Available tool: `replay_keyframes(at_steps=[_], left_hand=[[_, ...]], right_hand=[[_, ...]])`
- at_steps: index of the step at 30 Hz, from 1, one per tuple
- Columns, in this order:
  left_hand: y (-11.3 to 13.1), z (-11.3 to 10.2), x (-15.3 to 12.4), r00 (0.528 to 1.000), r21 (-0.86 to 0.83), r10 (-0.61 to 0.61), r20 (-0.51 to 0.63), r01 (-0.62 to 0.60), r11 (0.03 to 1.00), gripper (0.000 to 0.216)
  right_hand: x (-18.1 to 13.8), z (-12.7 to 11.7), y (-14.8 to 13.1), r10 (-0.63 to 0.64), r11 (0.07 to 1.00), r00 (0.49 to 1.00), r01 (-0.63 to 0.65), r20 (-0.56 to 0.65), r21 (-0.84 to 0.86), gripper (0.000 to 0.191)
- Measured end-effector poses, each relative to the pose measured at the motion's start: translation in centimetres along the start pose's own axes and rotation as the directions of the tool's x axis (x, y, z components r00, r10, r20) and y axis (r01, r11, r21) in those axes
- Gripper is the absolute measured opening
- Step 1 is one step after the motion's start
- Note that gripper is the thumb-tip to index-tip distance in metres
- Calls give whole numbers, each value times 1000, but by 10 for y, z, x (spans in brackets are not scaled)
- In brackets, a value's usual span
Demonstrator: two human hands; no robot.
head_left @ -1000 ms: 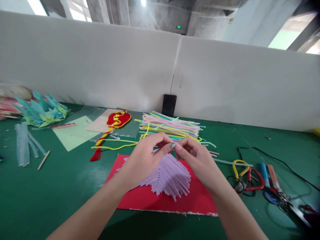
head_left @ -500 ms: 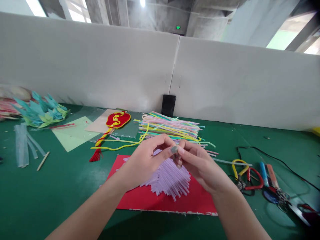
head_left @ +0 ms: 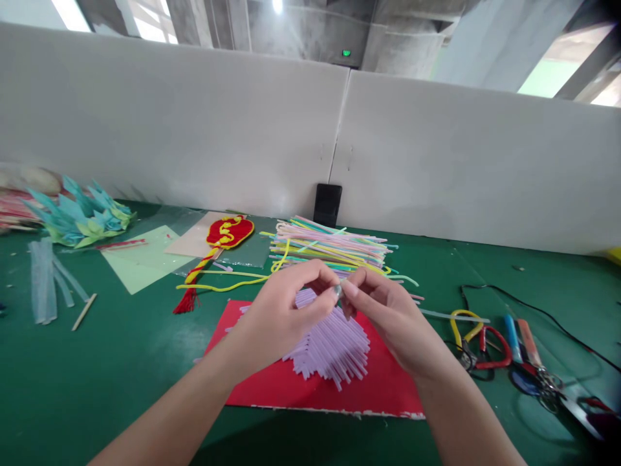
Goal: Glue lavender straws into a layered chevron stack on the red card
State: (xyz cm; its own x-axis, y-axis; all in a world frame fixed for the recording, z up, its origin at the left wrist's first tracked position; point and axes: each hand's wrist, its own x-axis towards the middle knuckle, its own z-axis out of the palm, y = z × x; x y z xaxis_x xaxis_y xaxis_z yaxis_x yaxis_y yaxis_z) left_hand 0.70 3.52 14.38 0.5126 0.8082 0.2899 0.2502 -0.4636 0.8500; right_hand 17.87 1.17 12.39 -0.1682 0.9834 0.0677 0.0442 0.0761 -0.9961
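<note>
My left hand point(head_left: 303, 301) and my right hand point(head_left: 376, 307) meet fingertip to fingertip above a red board point(head_left: 383, 388). Both are closed in a pinch. Whatever lies between the fingertips is too small and too covered to name. Beneath them, lilac strips point(head_left: 330, 346) lie side by side on the board in a slanted, leaf-like pattern, partly hidden by my hands. Just behind my hands is a pile of pastel pipe cleaners point(head_left: 334, 243) in pink, yellow, green and lilac.
Pliers point(head_left: 495, 349) and scissors point(head_left: 577, 411) lie at the right by a black cable point(head_left: 538, 310). A phone point(head_left: 327, 204) leans on the white partition point(head_left: 194, 123). Leftward are a red tasselled ornament point(head_left: 230, 232), green paper point(head_left: 133, 265) and a turquoise paper craft point(head_left: 80, 213).
My fingertips have shifted slightly against each other, and the left thumb has turned a little. The strips, the board and the other things on the table stay where they were.
</note>
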Motion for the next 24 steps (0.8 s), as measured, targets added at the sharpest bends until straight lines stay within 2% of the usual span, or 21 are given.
replay_keyframes(at_steps=[11, 24], left_hand=[[-1, -1, -1, 994, 212, 94, -54, -80, 974, 10], [-4, 1, -2, 998, 186, 57, -4, -56, 981, 14]], right_hand=[[1, 1, -4, -57, 990, 996, 46, -75, -135, 28], [1, -1, -3, -63, 983, 994, 47, -88, -178, 28]])
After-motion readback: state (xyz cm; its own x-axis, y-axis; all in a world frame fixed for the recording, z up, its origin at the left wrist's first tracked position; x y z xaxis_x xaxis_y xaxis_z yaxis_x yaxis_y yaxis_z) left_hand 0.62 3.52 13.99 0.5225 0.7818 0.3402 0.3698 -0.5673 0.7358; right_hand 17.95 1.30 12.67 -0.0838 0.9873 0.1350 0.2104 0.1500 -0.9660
